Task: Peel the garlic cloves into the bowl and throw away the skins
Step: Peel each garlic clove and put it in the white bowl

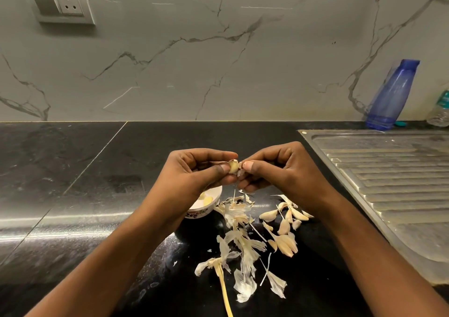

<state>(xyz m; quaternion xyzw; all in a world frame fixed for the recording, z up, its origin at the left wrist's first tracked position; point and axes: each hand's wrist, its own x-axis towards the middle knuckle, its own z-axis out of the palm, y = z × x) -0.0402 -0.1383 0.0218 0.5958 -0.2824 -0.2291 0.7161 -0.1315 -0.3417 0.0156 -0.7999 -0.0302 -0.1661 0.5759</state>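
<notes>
- Your left hand pinches a pale, half-bared garlic clove between thumb and fingers, held in the air just beyond the bowl.
- Your right hand is drawn up against it, fingertips nearly meeting. Thumb and forefinger nip a flake of papery skin at the clove's end.
- The small white ceramic bowl with a flowered wall sits under your left wrist. A couple of yellowish peeled cloves show inside; the rest of it is hidden.
- Several tan unpeeled cloves lie on the glossy black stone counter below your right wrist.
- Loose white skins and a dry yellow stalk litter the counter between your forearms; none has been thrown away.
- By my reckoning you are early on: more cloves wait than are done, and the clearing-up is untouched.
</notes>
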